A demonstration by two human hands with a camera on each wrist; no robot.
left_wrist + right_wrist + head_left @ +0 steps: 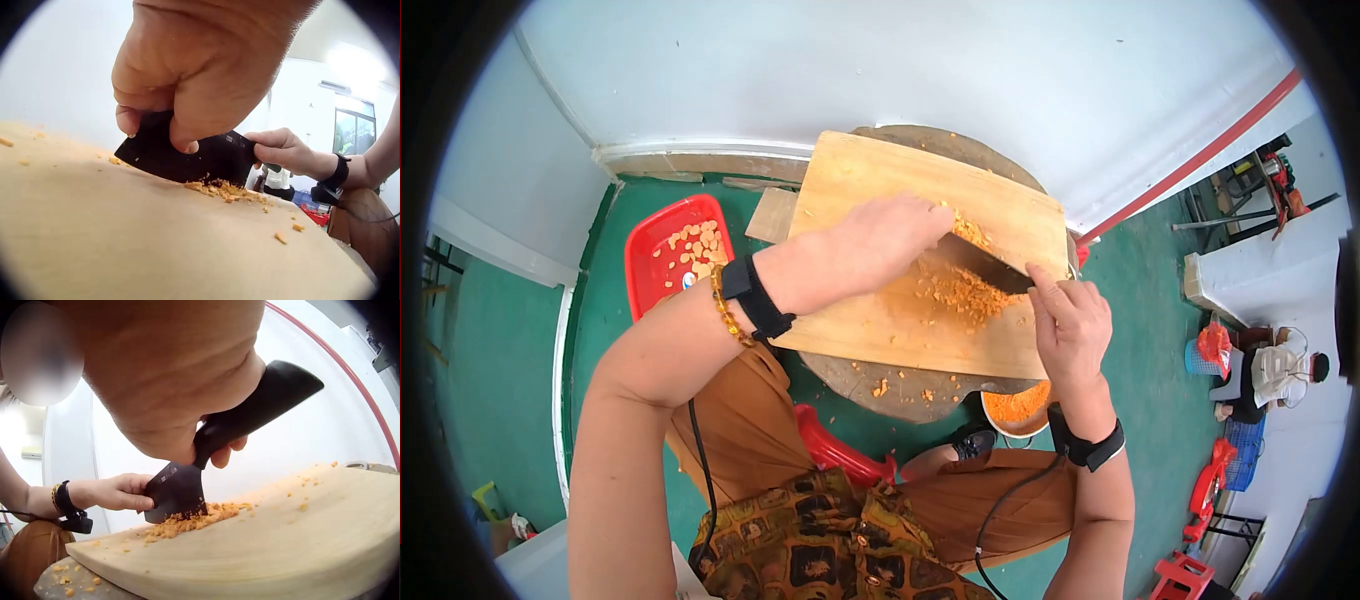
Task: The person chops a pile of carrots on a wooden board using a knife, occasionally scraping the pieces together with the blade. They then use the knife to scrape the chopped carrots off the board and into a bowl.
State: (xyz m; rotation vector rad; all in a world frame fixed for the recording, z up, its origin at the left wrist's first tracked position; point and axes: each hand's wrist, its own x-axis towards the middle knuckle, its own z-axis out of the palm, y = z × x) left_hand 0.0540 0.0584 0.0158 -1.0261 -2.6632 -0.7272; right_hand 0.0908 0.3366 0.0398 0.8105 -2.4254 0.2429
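A black kitchen knife with a broad blade (983,266) stands on edge over the wooden cutting board (865,180). My right hand (1072,325) grips its dark handle (265,400), whose butt end sticks out past the palm in the right wrist view. At the far end of the blade, my left hand (880,245) pinches the upper part between thumb and fingers, as the left wrist view shows. Finely chopped orange bits (965,298) lie on both sides of the blade, heaped against its cutting edge in the right wrist view.
Under the board is a round wooden block (900,392) sprinkled with crumbs. A pot of orange bits (1017,403) sits below its right side. On the green floor to the left is a red basin (640,268) with orange slices. A white wall (900,60) rises behind the board.
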